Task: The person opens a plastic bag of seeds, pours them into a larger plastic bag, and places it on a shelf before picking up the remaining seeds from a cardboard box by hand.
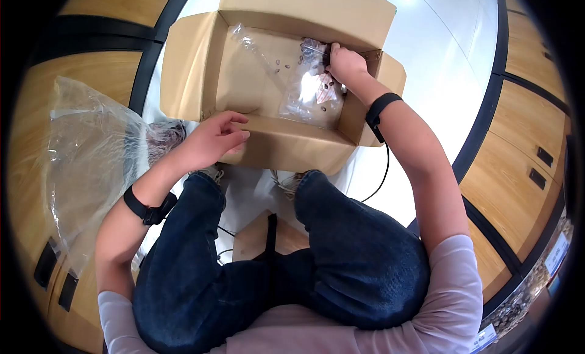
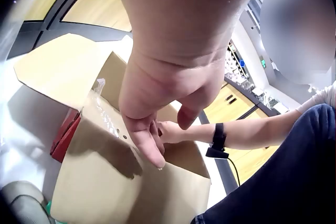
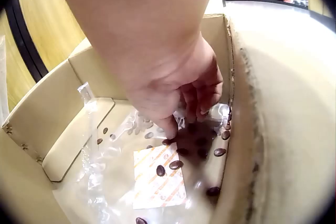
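Observation:
My right hand (image 1: 348,64) reaches down into the right side of an open cardboard box (image 1: 262,134). Its fingers are curled and the thumb tip is right at some dark brown, glossy oval seeds (image 3: 176,164); I cannot tell whether any are held. Under it lies a clear plastic bag (image 1: 298,107) with a white packet (image 3: 152,192) striped in orange, seeds scattered over and around them. My left hand (image 1: 216,138) is over the box's near left edge, fingers relaxed and nothing in them.
A large clear plastic bag (image 1: 85,153) with dark contents stands left of the box. A narrow clear strip (image 1: 247,40) of plastic lies inside the box. Wooden cabinets (image 1: 512,147) flank both sides. Bent knees in jeans (image 1: 365,262) are close to the box's near side.

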Motion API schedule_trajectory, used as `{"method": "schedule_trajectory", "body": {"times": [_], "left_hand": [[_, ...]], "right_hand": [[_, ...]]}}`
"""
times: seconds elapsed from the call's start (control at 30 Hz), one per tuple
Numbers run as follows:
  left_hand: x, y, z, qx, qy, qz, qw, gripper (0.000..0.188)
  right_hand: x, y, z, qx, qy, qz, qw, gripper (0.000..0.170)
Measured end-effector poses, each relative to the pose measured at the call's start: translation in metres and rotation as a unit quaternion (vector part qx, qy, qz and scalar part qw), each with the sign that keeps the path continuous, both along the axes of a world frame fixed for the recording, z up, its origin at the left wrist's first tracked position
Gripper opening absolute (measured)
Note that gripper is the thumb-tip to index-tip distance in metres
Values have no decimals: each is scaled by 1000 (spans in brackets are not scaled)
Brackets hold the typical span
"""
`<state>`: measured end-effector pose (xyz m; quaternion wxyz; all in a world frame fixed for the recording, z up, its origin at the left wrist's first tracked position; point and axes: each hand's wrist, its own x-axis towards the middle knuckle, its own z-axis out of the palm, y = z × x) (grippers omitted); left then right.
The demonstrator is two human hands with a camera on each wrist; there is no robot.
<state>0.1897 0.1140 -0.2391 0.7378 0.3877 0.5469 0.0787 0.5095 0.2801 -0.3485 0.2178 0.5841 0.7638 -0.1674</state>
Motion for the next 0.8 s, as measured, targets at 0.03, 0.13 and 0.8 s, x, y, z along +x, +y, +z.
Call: {"method": "schedule_trajectory", "body": {"times": [0.03, 0.13, 0.8], "left_hand": [[2, -1, -1, -6, -13, 6, 1000, 41], [5, -6, -7, -13, -25, 9, 1000, 41], [-1, -17, -7, -45, -48, 16, 998, 29]], "right_hand": [[-1, 1, 1, -12, -14, -8, 1000, 48], [2, 1, -6, 31, -24, 33, 999, 42], [5, -11, 4, 43, -57, 189, 979, 20]]}}
